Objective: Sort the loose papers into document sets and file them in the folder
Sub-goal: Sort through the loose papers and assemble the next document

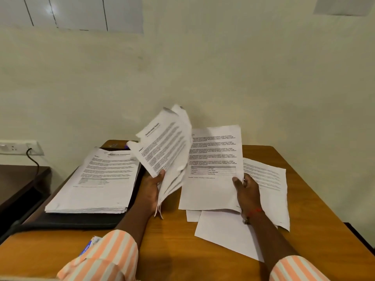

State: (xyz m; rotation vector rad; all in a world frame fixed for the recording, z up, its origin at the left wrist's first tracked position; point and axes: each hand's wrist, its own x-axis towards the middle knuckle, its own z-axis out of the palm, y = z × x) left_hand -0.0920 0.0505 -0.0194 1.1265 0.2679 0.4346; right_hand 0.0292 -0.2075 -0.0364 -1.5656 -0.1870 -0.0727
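The left hand [151, 189] holds a fanned sheaf [166, 147] by its lower edge, fingers [160, 175] closed on it; the right hand [246, 189] pinches one sheet [213, 159] at its bottom corner, above the worktop [172, 240]. Light, limp, slippery paper: grip firmly near an edge, or pages likely slide out

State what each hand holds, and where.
Left hand grips a paper sheaf near its lower edge; right hand pinches one sheet by its lower right edge.

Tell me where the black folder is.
In the head view, the black folder lies on the left of the table, under the paper stack, left of the left hand.
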